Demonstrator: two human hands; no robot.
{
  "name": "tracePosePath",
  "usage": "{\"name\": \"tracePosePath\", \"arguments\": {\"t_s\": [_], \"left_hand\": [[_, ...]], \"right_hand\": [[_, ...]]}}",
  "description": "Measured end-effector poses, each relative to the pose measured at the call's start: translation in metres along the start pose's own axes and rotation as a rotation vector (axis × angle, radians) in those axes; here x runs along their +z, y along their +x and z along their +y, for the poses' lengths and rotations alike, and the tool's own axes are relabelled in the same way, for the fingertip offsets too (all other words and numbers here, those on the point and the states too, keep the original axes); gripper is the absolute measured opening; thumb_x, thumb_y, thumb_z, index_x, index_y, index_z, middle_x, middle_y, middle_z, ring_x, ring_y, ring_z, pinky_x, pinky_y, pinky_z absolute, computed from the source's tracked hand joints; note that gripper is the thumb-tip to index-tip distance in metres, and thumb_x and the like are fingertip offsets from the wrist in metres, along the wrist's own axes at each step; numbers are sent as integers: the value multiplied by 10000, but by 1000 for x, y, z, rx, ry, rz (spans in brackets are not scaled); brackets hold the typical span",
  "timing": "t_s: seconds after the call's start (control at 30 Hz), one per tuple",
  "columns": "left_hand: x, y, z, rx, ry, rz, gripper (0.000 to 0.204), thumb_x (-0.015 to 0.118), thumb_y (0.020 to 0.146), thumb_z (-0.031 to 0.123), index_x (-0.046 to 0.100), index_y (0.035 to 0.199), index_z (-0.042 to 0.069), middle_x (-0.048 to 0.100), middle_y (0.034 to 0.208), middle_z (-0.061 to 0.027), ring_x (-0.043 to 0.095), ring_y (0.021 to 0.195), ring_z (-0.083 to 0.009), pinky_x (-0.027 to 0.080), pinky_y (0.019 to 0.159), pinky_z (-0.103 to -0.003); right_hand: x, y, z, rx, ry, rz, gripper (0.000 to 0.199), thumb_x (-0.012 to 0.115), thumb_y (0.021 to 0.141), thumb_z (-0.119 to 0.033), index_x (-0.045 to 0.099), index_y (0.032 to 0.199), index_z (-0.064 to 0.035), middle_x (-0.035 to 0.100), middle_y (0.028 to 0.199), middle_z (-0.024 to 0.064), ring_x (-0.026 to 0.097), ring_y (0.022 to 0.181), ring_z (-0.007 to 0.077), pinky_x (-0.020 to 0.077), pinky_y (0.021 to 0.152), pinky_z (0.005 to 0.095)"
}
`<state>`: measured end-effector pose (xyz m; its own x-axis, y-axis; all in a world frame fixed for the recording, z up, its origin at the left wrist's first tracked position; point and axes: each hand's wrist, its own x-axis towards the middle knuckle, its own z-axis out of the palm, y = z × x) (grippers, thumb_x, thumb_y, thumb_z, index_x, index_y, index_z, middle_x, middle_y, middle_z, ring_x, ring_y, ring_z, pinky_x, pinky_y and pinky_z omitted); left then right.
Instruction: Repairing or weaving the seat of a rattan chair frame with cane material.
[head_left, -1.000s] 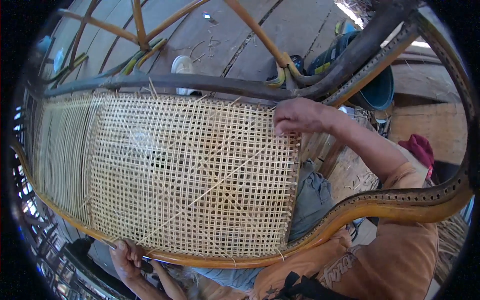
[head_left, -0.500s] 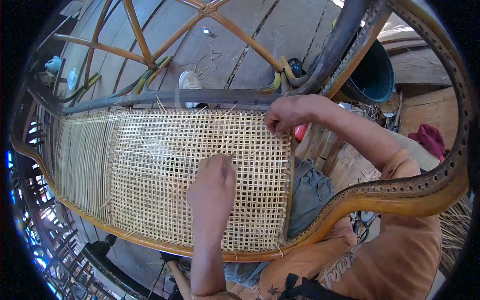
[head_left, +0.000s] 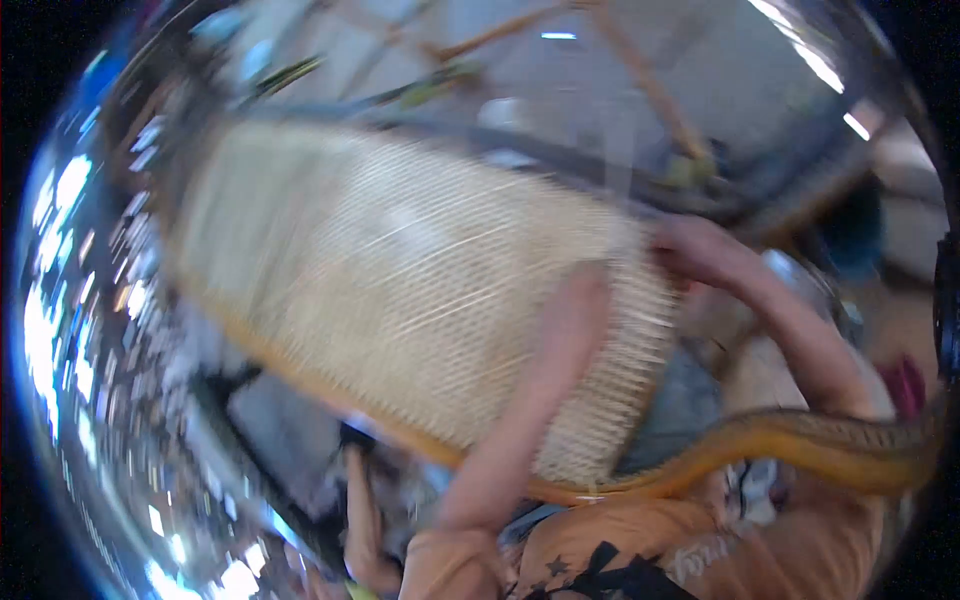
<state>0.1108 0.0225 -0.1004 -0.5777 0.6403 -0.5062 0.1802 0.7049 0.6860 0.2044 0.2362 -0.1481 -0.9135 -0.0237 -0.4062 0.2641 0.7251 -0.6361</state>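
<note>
head view, all blur: nearest, the left hand (head_left: 578, 305) lies flat on the woven cane panel (head_left: 400, 270), fingers seemingly stretched, gripping nothing i can tell. the panel fills the middle, looking light, springy and easily snagged; the stiff curved wooden frame (head_left: 800, 440) seems the safer hold. farther off, the right hand (head_left: 700, 250) rests at the panel's far edge, grip unreadable.

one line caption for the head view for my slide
Blurred view: both hands, left and right, rest on a woven cane panel in a curved wooden frame.
</note>
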Motion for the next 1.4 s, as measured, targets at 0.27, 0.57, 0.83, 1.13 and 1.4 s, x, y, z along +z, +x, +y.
{"name": "tracePosePath", "arguments": {"t_s": [0.27, 0.57, 0.83, 1.13, 1.4], "left_hand": [[27, 28, 0, -81, -62, 243, 194, 520, 816, 104, 613, 897, -45, 624, 893, -223, 612, 879, -372, 489, 782, -498], [47, 42, -15, -46, -87, 343, 204, 548, 785, 110, 603, 911, -40, 618, 920, -225, 600, 880, -399, 484, 800, -484], [44, 42, -14, -66, -173, 338, 213, 561, 780, 124, 604, 920, -31, 611, 943, -238, 596, 913, -403, 479, 804, -489], [46, 46, -16, -57, -141, 319, 182, 533, 772, 91, 609, 880, -35, 615, 916, -228, 601, 873, -404, 485, 774, -494], [38, 45, -9, -138, -195, 263, 186, 545, 795, 117, 608, 861, -45, 613, 885, -223, 612, 839, -389, 492, 766, -475]], "right_hand": [[32, 18, 71, 272, 630, 66, 100, 488, 851, -136, 488, 801, -49, 425, 694, 4, 413, 611, 134, 377, 536, 314], [11, 1, 38, 82, 581, -51, 42, 471, 840, -73, 484, 854, -36, 443, 791, 24, 428, 742, 139, 393, 670, 298], [2, -3, 9, 162, 641, -42, 94, 454, 910, -109, 495, 856, -44, 478, 791, 25, 441, 734, 156, 396, 680, 304], [1, 4, 18, 92, 301, -44, 134, 449, 921, -145, 523, 935, -35, 517, 852, 87, 489, 803, 230, 412, 711, 337], [-10, 14, 19, -168, -197, -113, 228, 454, 909, -138, 576, 1053, -12, 582, 965, 175, 541, 913, 317, 432, 762, 392]]}}
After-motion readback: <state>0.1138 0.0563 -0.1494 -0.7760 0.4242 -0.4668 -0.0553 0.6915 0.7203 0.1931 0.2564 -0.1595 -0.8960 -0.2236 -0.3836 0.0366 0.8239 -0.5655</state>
